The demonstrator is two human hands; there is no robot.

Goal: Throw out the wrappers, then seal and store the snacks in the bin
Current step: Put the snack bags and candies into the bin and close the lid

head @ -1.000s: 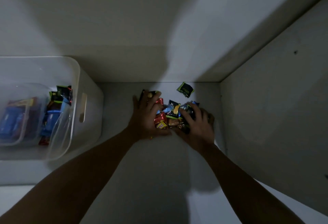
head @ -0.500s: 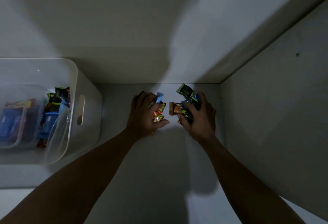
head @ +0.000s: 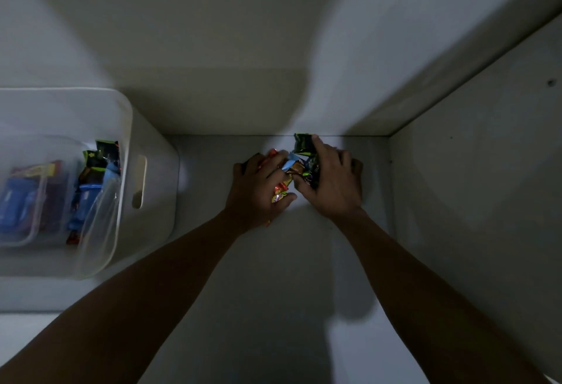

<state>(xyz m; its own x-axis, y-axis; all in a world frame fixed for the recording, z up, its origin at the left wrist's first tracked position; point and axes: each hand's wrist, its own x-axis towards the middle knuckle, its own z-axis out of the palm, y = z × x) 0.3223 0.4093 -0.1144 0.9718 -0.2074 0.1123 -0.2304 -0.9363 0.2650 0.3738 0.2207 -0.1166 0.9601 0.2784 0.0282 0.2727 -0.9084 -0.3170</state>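
At your far left the white bin (head: 158, 170) sits on the shelf (head: 273, 268), holding snack packets (head: 97, 164). Well right of it, your left hand (head: 258, 189) curls around red and orange snack packets (head: 281, 192). Just beside it, your right hand (head: 334, 182) grips green-and-black packets (head: 302, 143) near the back wall (head: 228, 103).

Left hand (head: 258, 189) and right hand (head: 333, 182) close together, bunching snack packets (head: 299, 167) nearer shelf's back edge.
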